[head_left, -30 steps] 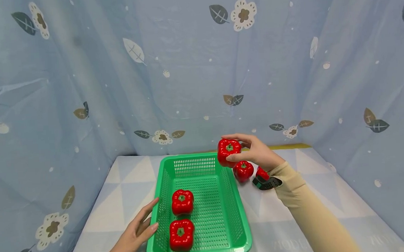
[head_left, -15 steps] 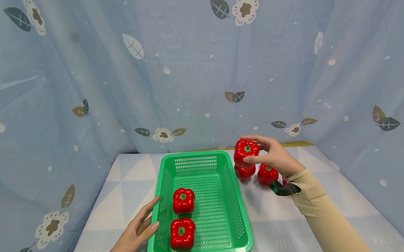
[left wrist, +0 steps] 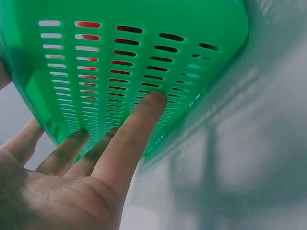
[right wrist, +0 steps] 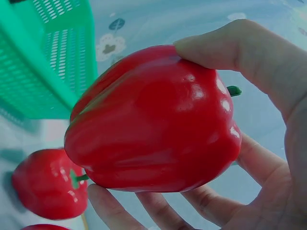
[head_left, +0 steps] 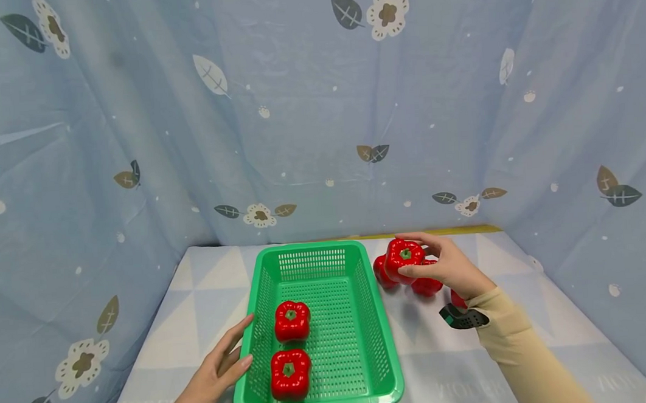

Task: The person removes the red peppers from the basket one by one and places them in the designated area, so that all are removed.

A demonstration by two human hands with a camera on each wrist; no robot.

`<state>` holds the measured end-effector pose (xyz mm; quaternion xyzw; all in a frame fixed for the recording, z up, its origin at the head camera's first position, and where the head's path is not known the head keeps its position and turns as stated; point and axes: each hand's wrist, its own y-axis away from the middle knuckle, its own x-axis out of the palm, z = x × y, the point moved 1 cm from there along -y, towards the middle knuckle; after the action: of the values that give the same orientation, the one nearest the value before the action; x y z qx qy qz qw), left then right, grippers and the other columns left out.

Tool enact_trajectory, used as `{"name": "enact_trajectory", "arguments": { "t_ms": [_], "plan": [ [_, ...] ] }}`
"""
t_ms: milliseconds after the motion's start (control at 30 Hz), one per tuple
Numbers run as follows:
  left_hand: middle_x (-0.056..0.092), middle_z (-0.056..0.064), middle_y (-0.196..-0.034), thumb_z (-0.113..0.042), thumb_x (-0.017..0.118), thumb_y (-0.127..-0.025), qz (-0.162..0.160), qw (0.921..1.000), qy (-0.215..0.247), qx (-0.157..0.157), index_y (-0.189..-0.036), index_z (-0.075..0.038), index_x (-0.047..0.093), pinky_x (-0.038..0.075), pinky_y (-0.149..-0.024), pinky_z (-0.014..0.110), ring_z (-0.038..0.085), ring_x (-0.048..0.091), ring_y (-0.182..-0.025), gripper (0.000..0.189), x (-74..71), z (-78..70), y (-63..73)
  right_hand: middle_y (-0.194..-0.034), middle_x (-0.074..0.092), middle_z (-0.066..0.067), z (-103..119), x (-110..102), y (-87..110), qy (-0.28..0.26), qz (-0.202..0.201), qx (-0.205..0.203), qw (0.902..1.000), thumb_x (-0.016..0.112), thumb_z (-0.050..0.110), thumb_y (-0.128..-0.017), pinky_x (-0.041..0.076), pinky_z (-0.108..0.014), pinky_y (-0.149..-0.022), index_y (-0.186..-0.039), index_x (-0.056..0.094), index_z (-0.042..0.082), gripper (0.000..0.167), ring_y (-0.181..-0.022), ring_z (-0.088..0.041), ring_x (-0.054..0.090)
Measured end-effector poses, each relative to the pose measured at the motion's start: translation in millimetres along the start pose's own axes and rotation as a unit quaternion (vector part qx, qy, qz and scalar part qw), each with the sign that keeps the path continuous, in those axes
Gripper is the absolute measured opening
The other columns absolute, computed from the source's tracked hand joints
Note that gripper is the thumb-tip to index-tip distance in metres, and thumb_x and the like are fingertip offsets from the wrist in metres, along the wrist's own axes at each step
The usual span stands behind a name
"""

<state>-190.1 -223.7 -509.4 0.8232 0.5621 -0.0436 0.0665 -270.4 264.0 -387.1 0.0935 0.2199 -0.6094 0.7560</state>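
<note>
My right hand (head_left: 444, 265) grips a red bell pepper (head_left: 405, 260) between thumb and fingers, above the table to the right of the green basket (head_left: 388, 344). In the right wrist view the held bell pepper (right wrist: 158, 120) lies sideways, its green stem toward the palm. Behind and below it, a second bell pepper (head_left: 383, 272) and a third bell pepper (head_left: 427, 286) are partly hidden. My left hand (head_left: 214, 374) rests against the basket's left side; in the left wrist view its straight fingers (left wrist: 132, 139) touch the slotted wall. Two peppers (head_left: 292, 322) sit inside the basket, on its left.
Another red pepper (head_left: 458, 299) shows partly behind the right wrist, which wears a dark band (head_left: 463, 317). The table has a pale triangle-patterned cloth (head_left: 212, 274). A blue curtain (head_left: 296, 117) with flowers and leaves stands behind and on both sides.
My right hand has carried the bell pepper rightward from over the basket's right rim, then lowered it toward the peppers on the table. The left hand stays in place.
</note>
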Motion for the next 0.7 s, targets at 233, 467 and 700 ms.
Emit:
{"name": "enact_trajectory", "arguments": {
  "t_ms": [233, 467, 700],
  "plan": [
    [0.016, 0.013, -0.18, -0.023, 0.056, -0.117, -0.008, 1.0, -0.003, 0.0, -0.174, -0.03, 0.029, 0.03, -0.124, 0.073, 0.058, 0.015, -0.161, 0.063, 1.5, 0.1, 1.2, -0.142, 0.066, -0.013, -12.6, 6.1, 6.1, 0.011, -0.01, 0.007, 0.9999, 0.091, 0.022, -0.093, 0.062, -0.041, -0.091, -0.153, 0.066, 0.02, 0.065, -0.118, -0.036, 0.064],
    [0.013, 0.018, -0.18, -0.021, 0.055, -0.117, -0.004, 0.9999, 0.011, 0.0, -0.174, -0.027, 0.028, 0.034, -0.121, 0.075, 0.065, 0.017, -0.157, 0.063, 1.9, 0.7, 0.5, -0.145, 0.063, -0.016, -24.4, 11.9, 12.7, 0.009, -0.007, 0.009, 0.9999, 0.091, 0.02, -0.093, 0.06, -0.039, -0.095, -0.152, 0.066, 0.017, 0.065, -0.125, -0.037, 0.062],
    [0.014, 0.017, -0.181, -0.022, 0.055, -0.118, -0.002, 1.0, 0.003, -0.001, -0.175, -0.028, 0.028, 0.033, -0.121, 0.074, 0.063, 0.017, -0.157, 0.063, 1.3, 0.7, 0.0, -0.146, 0.063, -0.019, -29.7, 18.8, 16.9, -0.013, -0.004, 0.013, 0.9998, 0.091, 0.016, -0.092, 0.06, -0.037, -0.095, -0.153, 0.063, 0.01, 0.068, -0.126, -0.038, 0.063]
  ]
}}
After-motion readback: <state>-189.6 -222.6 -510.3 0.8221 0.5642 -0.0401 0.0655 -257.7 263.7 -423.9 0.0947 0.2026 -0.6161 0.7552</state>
